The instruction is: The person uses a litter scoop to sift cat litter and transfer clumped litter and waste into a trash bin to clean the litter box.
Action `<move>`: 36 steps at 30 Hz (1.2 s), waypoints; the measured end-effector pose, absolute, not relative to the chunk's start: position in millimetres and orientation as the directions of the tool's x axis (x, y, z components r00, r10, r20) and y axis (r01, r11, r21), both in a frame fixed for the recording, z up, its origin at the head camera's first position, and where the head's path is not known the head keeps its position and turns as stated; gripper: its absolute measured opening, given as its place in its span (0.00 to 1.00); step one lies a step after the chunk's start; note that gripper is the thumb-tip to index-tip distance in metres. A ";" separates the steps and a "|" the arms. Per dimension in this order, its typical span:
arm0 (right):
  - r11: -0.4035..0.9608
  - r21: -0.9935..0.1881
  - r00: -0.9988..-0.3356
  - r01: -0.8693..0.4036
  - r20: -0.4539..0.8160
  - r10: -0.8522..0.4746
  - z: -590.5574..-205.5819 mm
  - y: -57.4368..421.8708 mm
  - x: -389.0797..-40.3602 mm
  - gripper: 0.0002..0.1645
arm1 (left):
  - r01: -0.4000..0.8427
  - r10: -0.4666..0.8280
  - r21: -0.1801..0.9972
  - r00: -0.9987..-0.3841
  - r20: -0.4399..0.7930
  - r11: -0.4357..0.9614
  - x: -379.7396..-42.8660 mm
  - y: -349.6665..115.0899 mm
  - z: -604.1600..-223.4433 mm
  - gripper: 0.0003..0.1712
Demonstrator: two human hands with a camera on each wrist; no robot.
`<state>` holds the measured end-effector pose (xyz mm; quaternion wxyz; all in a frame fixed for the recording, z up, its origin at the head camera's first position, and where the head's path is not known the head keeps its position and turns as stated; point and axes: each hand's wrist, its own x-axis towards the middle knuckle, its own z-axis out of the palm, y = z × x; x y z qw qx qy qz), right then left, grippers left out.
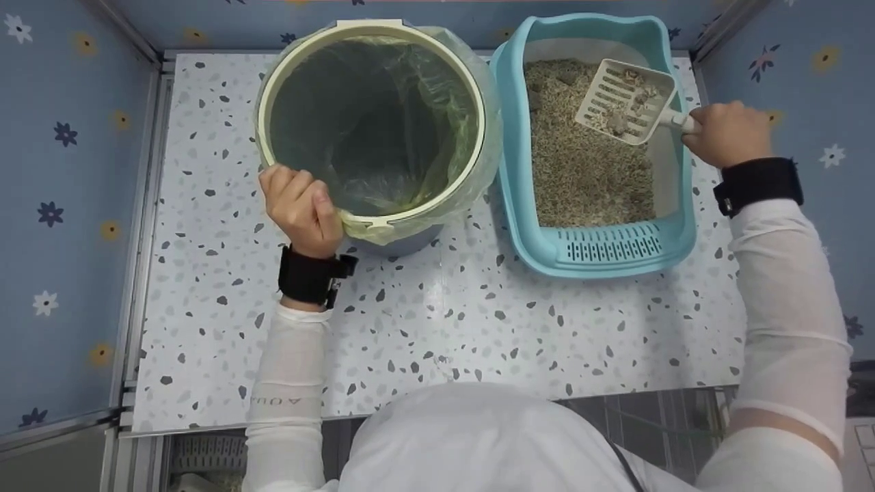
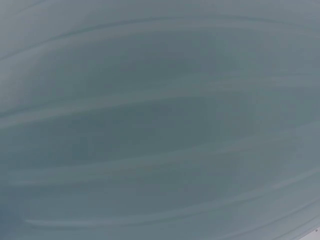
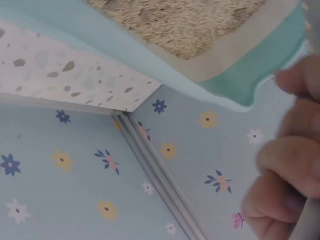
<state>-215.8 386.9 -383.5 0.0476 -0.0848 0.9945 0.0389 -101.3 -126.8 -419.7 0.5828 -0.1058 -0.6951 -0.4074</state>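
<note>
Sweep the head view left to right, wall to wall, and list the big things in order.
Left floral wall → bag-lined round bin → light-blue litter box → right floral wall.

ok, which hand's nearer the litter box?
Right: right hand at the right side of the litter box, holding the litter scoop; left hand farther left, gripping the trash bin by its rim.

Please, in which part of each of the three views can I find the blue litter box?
Head: the blue litter box stands upper right of centre.
Left wrist: not visible; a ribbed grey-blue surface fills nearly everything.
Right wrist: partly seen at the top, its wall towards the right.
Landmark shared by head and right wrist: the litter inside.
</note>
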 end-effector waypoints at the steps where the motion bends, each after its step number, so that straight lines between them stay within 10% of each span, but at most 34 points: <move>1: 0.981 0.074 -0.983 -0.181 -0.036 -0.179 -387.5 387.4 -214.1 0.13 | 0.621 -0.327 0.443 -0.299 0.896 0.646 -101.7 -127.2 -420.8 0.29; 10: 0.983 0.045 -0.971 -0.178 0.155 -0.183 -407.0 391.8 -207.1 0.14 | 0.620 -0.330 0.445 -0.299 0.895 0.646 -102.9 -128.8 -424.4 0.30; 18: 0.975 -0.221 -0.970 -0.001 -0.237 -0.055 -408.5 389.8 -207.7 0.17 | 0.620 -0.323 0.454 -0.319 0.891 0.641 -98.1 -128.1 -416.4 0.25; 26: 0.857 -0.437 -0.778 0.272 -0.624 -0.072 -408.9 381.5 -206.2 0.24 | 0.623 -0.331 0.454 -0.311 0.891 0.638 -97.8 -127.9 -416.2 0.24; 36: 0.518 -0.626 -0.611 0.583 -0.758 -0.228 -405.4 383.6 -205.3 0.19 | 0.626 -0.326 0.453 -0.314 0.892 0.635 -98.2 -126.9 -415.4 0.25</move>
